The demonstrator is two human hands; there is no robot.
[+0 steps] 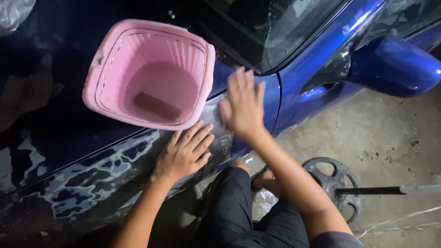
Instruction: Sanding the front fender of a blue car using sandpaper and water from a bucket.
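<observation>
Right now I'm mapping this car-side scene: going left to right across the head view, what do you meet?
Pink bucket → left hand, flat on the car's wet panel → right hand, blurred → round wheel-like disc on the concrete → blue side mirror.

Garage or car-wash bay: soapy blue car fender [115, 170], side mirror [395, 66], wet concrete floor [386, 133] beside the car.

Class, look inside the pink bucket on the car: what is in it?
The pink bucket holds one rectangular, sponge-like block on its bottom. Whether there is water cannot be told.
</observation>
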